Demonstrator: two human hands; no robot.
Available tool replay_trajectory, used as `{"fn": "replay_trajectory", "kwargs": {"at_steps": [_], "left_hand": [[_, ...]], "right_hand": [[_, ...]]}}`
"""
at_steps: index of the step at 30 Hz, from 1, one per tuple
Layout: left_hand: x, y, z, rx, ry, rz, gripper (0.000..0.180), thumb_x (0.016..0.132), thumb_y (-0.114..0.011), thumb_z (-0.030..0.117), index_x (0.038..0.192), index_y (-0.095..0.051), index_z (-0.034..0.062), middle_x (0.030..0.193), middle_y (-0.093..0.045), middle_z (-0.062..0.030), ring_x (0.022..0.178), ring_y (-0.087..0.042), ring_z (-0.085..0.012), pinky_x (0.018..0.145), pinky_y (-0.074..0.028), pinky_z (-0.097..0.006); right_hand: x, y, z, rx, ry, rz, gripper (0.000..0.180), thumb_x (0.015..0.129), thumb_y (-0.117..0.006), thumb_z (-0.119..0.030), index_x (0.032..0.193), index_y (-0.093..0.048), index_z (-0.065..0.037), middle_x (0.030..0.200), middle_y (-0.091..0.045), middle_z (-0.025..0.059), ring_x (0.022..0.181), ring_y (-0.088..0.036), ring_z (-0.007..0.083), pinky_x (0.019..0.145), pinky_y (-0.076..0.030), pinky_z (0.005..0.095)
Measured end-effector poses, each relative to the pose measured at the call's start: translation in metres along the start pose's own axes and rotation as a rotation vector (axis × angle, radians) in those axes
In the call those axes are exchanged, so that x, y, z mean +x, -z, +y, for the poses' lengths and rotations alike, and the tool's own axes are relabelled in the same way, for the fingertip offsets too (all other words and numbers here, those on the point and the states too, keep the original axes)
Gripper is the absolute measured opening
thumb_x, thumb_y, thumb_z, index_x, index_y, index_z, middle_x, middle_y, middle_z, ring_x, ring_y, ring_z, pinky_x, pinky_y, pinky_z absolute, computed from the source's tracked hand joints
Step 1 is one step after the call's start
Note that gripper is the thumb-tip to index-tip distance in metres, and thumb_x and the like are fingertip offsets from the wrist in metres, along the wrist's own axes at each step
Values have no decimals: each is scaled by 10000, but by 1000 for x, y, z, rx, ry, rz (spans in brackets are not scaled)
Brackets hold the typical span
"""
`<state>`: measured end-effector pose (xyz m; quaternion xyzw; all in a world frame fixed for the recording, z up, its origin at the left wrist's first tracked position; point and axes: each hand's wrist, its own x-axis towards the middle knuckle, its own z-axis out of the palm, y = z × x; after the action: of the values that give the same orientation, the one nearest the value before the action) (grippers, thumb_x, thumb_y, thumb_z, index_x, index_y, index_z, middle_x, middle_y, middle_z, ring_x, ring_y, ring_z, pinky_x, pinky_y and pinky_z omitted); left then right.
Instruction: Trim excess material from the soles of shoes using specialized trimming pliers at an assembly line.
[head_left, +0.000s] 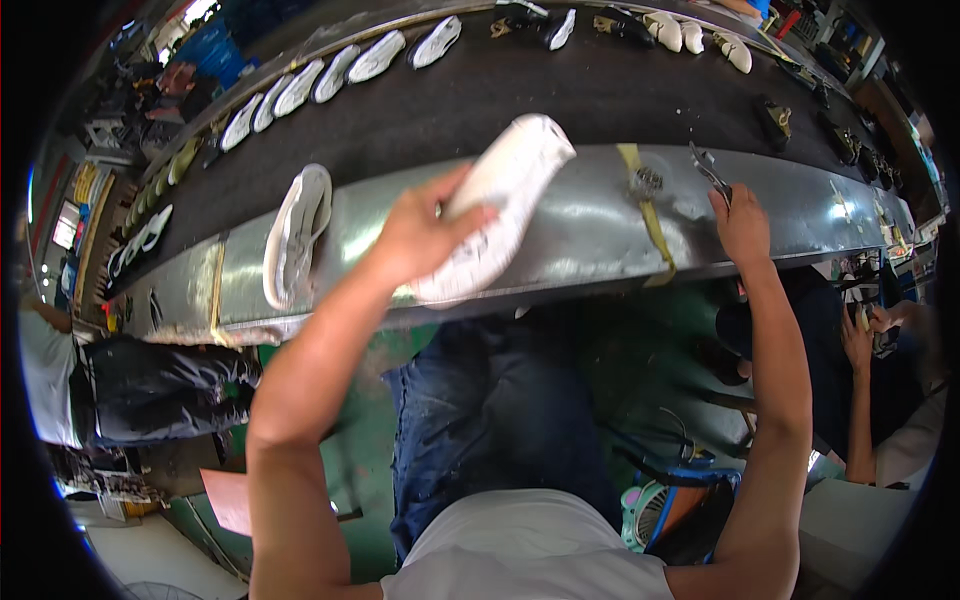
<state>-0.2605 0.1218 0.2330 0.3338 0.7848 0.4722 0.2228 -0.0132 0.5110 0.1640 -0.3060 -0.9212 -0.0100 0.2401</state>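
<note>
My left hand [415,230] is wrapped around a white shoe [510,190], lifted above the metal ledge [590,225] and tilted with one end up to the right. The shoe is slightly blurred by motion. On the right, my right hand [743,225] closes on the handles of a pair of pliers [710,172], whose metal jaws point away from me over the ledge. A second white shoe [298,235] lies on the ledge to the left of my left hand. Between my hands, a small heap of metal bits [648,180] sits beside a yellow tape strip [652,225].
A dark belt [600,95] runs beyond the ledge, with a row of white shoes [375,58] along its far side and dark shoes [850,140] at right. Other people are at the left [150,385] and right [870,350]. A small green fan [643,512] stands below.
</note>
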Motion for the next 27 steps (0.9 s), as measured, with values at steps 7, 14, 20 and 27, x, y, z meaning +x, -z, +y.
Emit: {"fn": "replay_trajectory", "kwargs": {"at_steps": [7,14,20,27], "left_hand": [[222,40,12,1313,-6,197,697,916,-670,317,1498,-381,64,1392,-531,-211,1120,-649,-379,928,-529,-453],[291,32,-51,1738,78,-286,539,1001,-523,331,1471,-432,84,1562,-326,-203,1242,-578,-377,983,-512,-478],[392,-30,20,1070,-95,44,620,1002,-498,425,1510,-354,102,1213,-650,-274,1119,-639,-416,937,-525,-483],[553,-98,-2,183,74,197,596,1008,-415,528,1539,-372,261,1604,-263,-228,1510,-165,-415,1227,-131,-454]], "right_hand": [[30,-44,44,-58,-120,40,389,931,-635,-389,1027,-591,-14,947,-645,194,934,-631,394,808,-468,490],[38,-32,43,-14,-152,52,377,894,-681,-333,1051,-598,0,943,-634,190,908,-605,384,798,-439,456],[36,-33,43,17,-157,42,349,864,-708,-271,1042,-586,3,951,-609,194,900,-580,391,805,-430,464],[36,-38,32,58,-182,10,377,830,-742,-245,1056,-575,6,944,-602,197,866,-573,394,790,-426,465]]}}
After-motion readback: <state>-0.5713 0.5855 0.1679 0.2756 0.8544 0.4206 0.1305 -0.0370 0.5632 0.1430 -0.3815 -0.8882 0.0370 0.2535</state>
